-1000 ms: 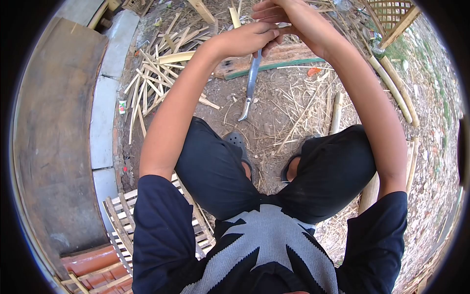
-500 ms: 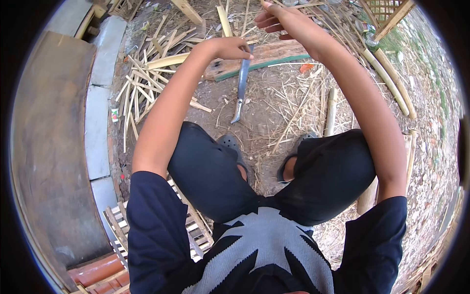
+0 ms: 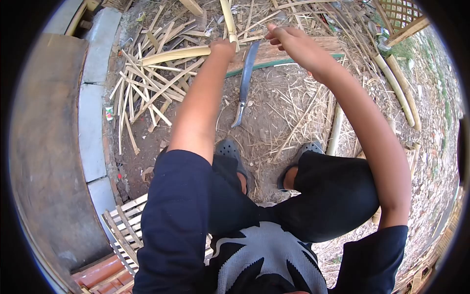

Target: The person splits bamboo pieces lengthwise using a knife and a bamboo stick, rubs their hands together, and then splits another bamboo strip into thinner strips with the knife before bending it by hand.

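A machete (image 3: 247,73) lies with its curved handle towards my feet and its blade tip on a worn wooden plank (image 3: 313,48) with a green edge. My left hand (image 3: 223,48) is at the plank's left end, back turned up, beside a pale split bamboo strip (image 3: 178,55). A second bamboo strip (image 3: 227,19) runs away from me just past this hand. Its fingers are hidden, so I cannot see whether it grips either strip. My right hand (image 3: 293,46) hovers above the plank, right of the blade, fingers loosely bent and apart, holding nothing.
Thin bamboo slats (image 3: 142,88) lie heaped at the left. Bamboo poles (image 3: 399,90) are on the ground at the right, near a lattice panel (image 3: 399,14). A slatted bamboo piece (image 3: 125,230) is at lower left, beside concrete blocks (image 3: 92,132) and a brown board (image 3: 46,147).
My left hand has gone from above the machete blade to the bamboo strips, its arm straightening. My right hand has moved slightly right and towards me, its fingers more bent.
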The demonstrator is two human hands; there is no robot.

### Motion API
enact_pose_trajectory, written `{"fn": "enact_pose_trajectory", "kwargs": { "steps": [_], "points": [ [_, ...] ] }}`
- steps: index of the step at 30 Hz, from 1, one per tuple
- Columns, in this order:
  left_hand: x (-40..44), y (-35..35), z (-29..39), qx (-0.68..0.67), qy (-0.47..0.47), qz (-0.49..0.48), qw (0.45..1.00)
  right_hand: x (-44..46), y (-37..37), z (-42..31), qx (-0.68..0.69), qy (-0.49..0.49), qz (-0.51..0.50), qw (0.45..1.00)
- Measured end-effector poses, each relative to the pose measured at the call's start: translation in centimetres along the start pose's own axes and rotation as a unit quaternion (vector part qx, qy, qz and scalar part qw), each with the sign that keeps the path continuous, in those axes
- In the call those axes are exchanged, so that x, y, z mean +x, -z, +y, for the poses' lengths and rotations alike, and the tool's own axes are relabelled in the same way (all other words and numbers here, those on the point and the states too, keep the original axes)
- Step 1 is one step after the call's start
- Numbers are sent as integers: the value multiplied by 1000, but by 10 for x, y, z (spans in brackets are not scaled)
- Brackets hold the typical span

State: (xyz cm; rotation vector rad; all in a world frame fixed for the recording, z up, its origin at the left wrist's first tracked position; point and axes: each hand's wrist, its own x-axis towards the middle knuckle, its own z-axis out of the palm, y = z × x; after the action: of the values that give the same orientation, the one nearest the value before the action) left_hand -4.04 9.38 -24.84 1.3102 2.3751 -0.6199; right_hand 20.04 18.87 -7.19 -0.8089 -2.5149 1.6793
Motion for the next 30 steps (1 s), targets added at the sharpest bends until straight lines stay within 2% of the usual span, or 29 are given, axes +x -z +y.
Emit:
{"fn": "enact_pose_trajectory", "kwargs": {
  "steps": [7,16,20,26,30],
  "points": [
    [33,-30,7,-111,116,56,985,0,-11,18,-24,-23,-18,999],
    [101,-69,6,-192,144,82,967,-4,9,38,-5,-120,-38,992],
    [131,-73,10,-224,152,116,956,-1,2,48,-15,-105,-32,994],
    [152,-78,6,-179,158,77,968,0,3,38,8,-135,-72,988],
    [144,-73,7,-246,167,111,948,1,2,48,3,-134,-64,989]
  ]
}}
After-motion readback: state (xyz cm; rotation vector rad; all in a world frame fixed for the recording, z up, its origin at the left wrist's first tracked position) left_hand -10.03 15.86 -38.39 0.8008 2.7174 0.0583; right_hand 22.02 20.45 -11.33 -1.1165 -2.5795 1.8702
